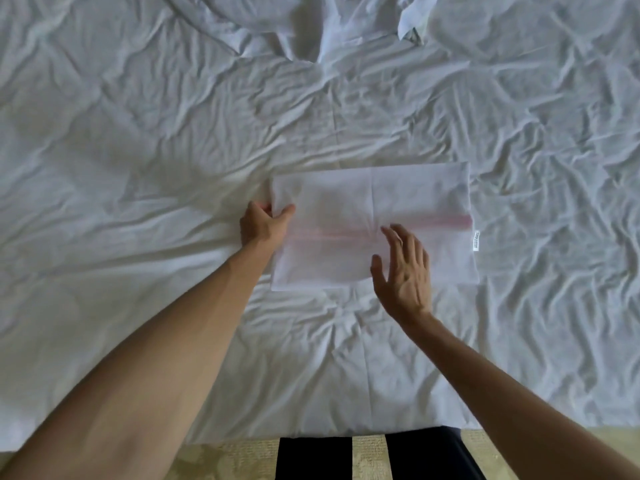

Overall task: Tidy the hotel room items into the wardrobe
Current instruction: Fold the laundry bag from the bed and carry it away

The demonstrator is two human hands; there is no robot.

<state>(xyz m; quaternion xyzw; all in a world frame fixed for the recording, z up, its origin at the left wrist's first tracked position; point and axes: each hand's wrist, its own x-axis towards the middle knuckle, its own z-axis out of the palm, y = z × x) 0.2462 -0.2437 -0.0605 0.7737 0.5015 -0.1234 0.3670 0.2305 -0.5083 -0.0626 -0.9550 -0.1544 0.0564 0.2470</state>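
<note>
A folded white pillowcase [408,199] with a faint pink stripe and a small side label lies flat on the bed, near its front edge. My left hand [263,225] pinches the pillowcase's left edge between thumb and fingers. My right hand [403,271] hovers over the lower middle of the pillowcase with fingers spread, holding nothing. Whether the right palm touches the cloth is unclear.
The bed [138,150] is covered by a wrinkled white sheet. More crumpled white linen [298,26] lies at the far side. Beige patterned carpet [221,459] and my dark trouser legs [315,459] show below the bed's front edge.
</note>
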